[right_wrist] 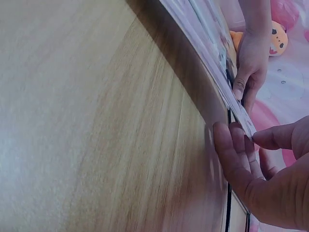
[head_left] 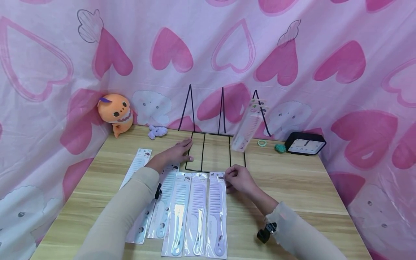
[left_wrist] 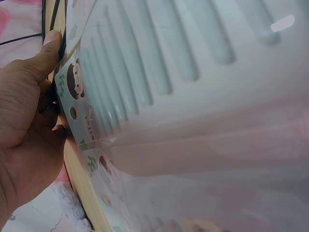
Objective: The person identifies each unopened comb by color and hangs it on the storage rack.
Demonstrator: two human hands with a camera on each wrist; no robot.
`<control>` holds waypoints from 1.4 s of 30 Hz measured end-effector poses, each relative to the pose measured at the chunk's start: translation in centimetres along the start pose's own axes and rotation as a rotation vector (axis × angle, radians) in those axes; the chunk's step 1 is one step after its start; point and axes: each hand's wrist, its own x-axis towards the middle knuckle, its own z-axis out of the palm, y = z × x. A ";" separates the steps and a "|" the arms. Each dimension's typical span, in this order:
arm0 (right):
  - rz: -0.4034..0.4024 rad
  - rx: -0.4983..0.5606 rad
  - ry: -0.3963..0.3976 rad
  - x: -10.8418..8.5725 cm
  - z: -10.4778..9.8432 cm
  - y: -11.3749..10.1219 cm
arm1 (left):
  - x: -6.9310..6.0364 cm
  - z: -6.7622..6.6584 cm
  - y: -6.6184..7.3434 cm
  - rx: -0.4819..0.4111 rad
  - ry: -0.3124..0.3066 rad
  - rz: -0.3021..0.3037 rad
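Note:
Several packaged combs lie side by side in the head view, some partly covered by the left forearm. My right hand [head_left: 240, 178] pinches the top right corner of the rightmost lilac comb package [head_left: 216, 216]; in the right wrist view thumb and fingers of the right hand [right_wrist: 265, 169] meet at the package's edge. My left hand [head_left: 177, 153] rests at the left side of the black wire rack [head_left: 202, 151], fingers extended. In the left wrist view, the left hand [left_wrist: 29, 106] is beside a pale blue-green comb package [left_wrist: 145, 72]. Pink comb packages [head_left: 248, 126] hang on the rack's right prong.
An orange plush toy [head_left: 115, 112] and a small lilac toy [head_left: 157, 131] are at the back left. A pale green ring [head_left: 261, 143], a green item [head_left: 280, 148] and a black clock [head_left: 305, 143] are at the back right. A pink heart-print curtain surrounds the wooden table [head_left: 292, 180].

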 end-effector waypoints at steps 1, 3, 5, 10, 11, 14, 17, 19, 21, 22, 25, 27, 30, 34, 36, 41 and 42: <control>0.005 0.013 -0.002 0.0 0.0 0.0 | 0.0 0.0 0.0 -0.002 0.000 -0.002; 0.019 0.045 -0.008 -0.1 -0.1 -0.1 | 0.0 0.1 -0.1 -0.007 0.000 -0.004; 0.030 0.079 -0.023 -0.3 -0.2 -0.3 | 0.0 0.1 0.0 -0.011 -0.001 -0.005; 0.052 0.141 -0.044 -0.6 -0.6 -0.9 | -0.2 -0.1 0.1 -0.007 0.003 0.009; 0.061 0.148 -0.046 -0.7 -0.7 -1.0 | -0.2 -0.1 0.2 -0.007 0.003 0.013; 0.073 0.156 -0.064 -1.0 -1.3 -1.7 | -0.2 -0.2 0.2 -0.012 0.008 0.021; 0.050 0.156 -0.086 -1.5 -1.9 -2.4 | -0.3 -0.2 0.3 -0.005 0.010 0.030; 0.010 0.144 -0.094 -1.7 -2.3 -2.8 | -0.3 -0.3 0.3 -0.006 0.010 0.031; -0.029 0.141 -0.089 -1.9 -2.7 -3.3 | -0.3 -0.3 0.3 -0.007 0.008 0.029; -0.046 0.140 -0.085 -2.0 -2.9 -3.6 | -0.4 -0.3 0.3 -0.011 0.006 0.025; -0.085 0.156 -0.075 -2.4 -3.5 -4.6 | -0.4 -0.3 0.3 -0.016 0.002 0.014; -0.096 0.174 -0.066 -2.8 -3.8 -5.3 | -0.4 -0.3 0.3 -0.007 0.002 0.017; -0.106 0.187 -0.049 -3.5 -4.2 -6.5 | -0.5 -0.1 0.2 -0.005 -0.002 0.025; -0.136 0.202 -0.007 -4.5 -4.5 -8.0 | 0.1 0.4 -0.8 -0.024 -0.009 0.023; -0.174 0.213 0.012 -5.1 -4.6 -8.8 | 0.1 0.4 -0.9 -0.033 -0.014 0.014; -0.313 0.253 0.056 -5.9 -4.6 -10.2 | -0.3 0.2 -0.1 -0.034 0.000 -0.002; -0.331 0.258 0.067 -5.9 -4.6 -10.5 | -0.2 0.2 -0.1 -0.029 0.004 -0.002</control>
